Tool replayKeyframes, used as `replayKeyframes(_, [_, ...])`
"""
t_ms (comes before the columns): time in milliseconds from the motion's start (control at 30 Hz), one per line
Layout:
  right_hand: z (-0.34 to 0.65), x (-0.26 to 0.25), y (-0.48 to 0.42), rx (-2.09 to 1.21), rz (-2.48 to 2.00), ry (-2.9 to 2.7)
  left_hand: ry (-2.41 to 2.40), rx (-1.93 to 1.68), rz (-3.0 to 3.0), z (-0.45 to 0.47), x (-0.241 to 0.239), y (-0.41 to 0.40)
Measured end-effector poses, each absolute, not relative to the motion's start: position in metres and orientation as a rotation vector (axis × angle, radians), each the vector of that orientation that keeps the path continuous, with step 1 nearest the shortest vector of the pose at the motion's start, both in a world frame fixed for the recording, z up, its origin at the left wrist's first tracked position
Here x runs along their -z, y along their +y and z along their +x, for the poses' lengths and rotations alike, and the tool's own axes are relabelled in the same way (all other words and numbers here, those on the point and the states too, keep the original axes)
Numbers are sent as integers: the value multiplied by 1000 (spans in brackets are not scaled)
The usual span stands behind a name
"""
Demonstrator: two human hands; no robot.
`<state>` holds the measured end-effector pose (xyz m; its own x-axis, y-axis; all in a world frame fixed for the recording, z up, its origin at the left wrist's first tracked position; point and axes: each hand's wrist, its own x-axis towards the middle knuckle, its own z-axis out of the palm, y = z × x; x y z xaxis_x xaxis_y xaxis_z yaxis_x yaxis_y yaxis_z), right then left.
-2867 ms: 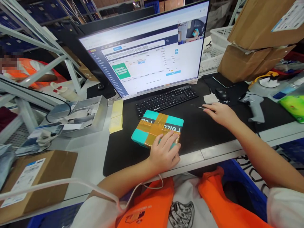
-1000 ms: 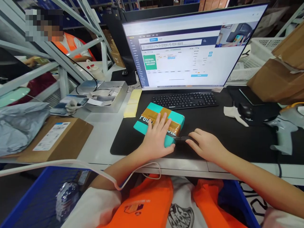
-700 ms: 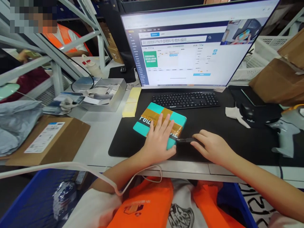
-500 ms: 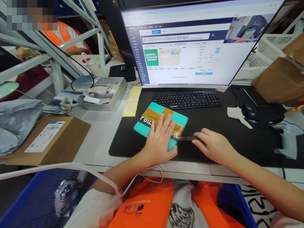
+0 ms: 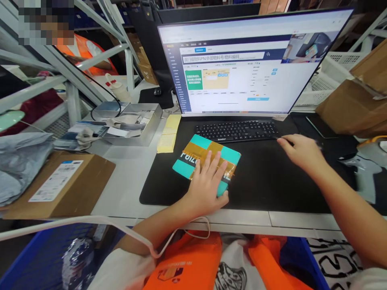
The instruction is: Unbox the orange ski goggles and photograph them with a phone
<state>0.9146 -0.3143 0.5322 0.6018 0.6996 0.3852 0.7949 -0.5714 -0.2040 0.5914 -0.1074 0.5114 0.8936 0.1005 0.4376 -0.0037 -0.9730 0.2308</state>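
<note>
A flat turquoise box with a black band, white lettering and brown tape lies at a slant on the black desk mat. My left hand presses flat on top of it, fingers spread. To the right of the keyboard, my right hand is raised and closed. Its fingers pinch a slim dark utility knife, mostly hidden by the hand. The knife is away from the box.
A monitor stands behind the keyboard. Yellow slips, a grey tray of papers and a cardboard box lie to the left. On the right are a scanner and brown packages. Another person is at the upper left.
My right hand has moved from the box's right edge up and to the right, carrying the utility knife away. My left hand stays on the box.
</note>
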Motion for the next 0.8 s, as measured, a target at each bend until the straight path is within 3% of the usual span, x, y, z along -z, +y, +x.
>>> replayKeyframes(267, [798,-526,-316,225,-2236,-1717,82,-634,2812,590,-519,-109])
replayKeyframes(800, [809,-529,-310,516,-2132,-1817,-21,-614,2836,588,-523,-108])
